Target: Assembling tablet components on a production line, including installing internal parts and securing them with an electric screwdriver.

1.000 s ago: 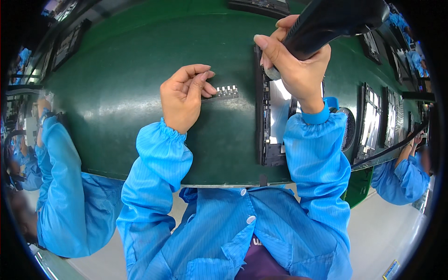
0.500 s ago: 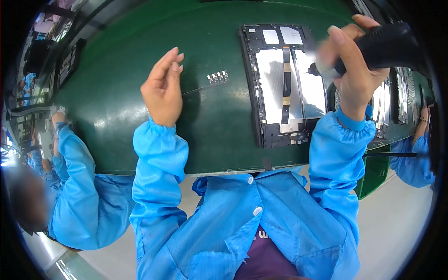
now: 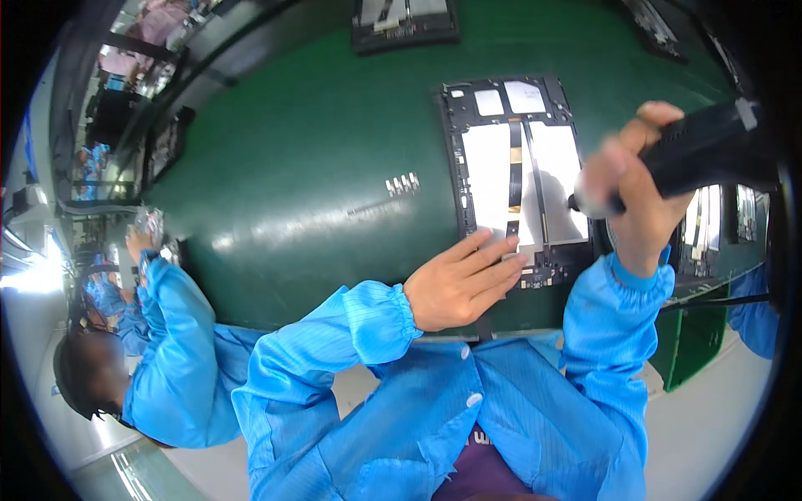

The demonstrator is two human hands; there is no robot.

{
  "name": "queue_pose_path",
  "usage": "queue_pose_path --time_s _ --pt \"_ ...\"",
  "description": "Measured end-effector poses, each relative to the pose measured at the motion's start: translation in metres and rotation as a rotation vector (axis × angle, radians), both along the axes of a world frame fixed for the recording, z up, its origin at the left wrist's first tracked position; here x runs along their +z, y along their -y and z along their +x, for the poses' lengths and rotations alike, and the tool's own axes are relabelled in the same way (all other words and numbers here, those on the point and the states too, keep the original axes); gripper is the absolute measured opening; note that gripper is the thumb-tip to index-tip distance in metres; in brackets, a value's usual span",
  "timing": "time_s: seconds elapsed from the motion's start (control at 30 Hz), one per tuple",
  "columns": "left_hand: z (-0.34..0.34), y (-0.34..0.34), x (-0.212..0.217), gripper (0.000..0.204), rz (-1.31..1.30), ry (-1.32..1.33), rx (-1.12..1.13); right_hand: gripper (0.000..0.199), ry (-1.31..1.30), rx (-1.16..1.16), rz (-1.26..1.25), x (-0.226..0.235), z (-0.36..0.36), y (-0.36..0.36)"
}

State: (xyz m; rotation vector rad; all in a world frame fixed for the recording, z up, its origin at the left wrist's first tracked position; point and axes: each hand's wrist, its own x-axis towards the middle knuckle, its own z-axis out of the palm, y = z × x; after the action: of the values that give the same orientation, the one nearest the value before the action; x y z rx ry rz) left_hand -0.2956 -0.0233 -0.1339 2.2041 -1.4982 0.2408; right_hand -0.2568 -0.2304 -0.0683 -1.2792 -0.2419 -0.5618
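Our left hand (image 3: 455,288) lies flat, fingers released, on the open tablet's (image 3: 518,179) near edge; our right hand (image 3: 639,196) clenches a black screwdriver (image 3: 693,154) above its right side.

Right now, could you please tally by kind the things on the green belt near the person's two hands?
Opened tablet frames, black with white panels inside: 2, one under the left hand at and one further up the belt.
Small silver parts in a row: 1 cluster.
Black power screwdrivers, held in the right hand: 1.
Total: 4.
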Motion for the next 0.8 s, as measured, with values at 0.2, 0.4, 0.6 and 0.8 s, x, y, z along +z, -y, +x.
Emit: queue_pose_path --time_s 0.2,0.4,0.6,0.8 --pt "0.091 0.011 -0.011 0.035 -0.012 0.018 -0.201 0.047 -0.177 0.153 0.129 -0.002 -0.018 -0.003" --pt "0.207 0.063 -0.033 0.035 -0.114 0.25 -0.043 0.033 -0.271 0.38 0.012 -0.034 -0.012 -0.021" --pt "0.265 0.091 -0.018 0.026 0.114 0.159 0.446 0.026 -0.177 0.325 -0.119 -0.03 0.001 -0.021" --pt "0.28 0.033 0.003 0.026 0.162 0.098 0.445 0.025 -0.186 0.284 -0.002 -0.023 0.001 -0.015"
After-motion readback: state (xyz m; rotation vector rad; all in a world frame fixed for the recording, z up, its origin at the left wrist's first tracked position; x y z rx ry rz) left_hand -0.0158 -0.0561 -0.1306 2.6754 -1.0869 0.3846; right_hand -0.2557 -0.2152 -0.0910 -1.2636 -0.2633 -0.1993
